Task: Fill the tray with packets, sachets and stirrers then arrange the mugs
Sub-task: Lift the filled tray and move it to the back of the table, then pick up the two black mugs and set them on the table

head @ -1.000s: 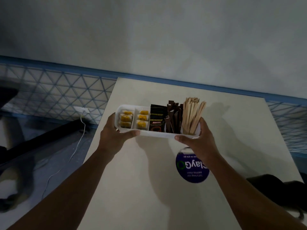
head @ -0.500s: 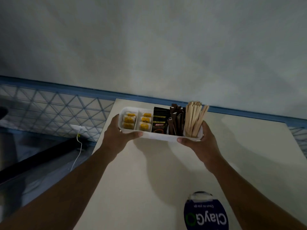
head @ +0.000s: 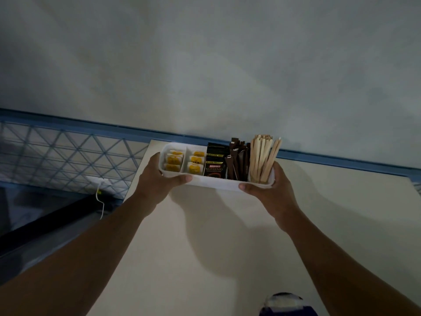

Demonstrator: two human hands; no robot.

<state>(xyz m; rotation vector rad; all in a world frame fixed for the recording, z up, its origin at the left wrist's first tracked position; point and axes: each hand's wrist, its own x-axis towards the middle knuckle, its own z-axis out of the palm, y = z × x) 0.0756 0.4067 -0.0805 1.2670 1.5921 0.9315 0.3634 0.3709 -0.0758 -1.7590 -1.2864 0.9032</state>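
1. The white tray [head: 211,184] is held over the far end of the desk [head: 205,247], close to the blue strip at the wall's foot; whether it touches the desk cannot be told.
2. The left hand [head: 157,179] is clamped on the tray's left end, thumb along its near wall.
3. The right hand [head: 271,190] is clamped on the tray's right end, thumb likewise on the near wall.
4. Inside the tray, from its left end: yellow-labelled tea sachets [head: 174,159] in two compartments, black coffee packets [head: 214,166], dark brown stick sachets [head: 238,160], then wooden stirrers [head: 262,156] standing upright.
5. A blue round sticker [head: 286,304] lies on the desk, well nearer the person than the tray.
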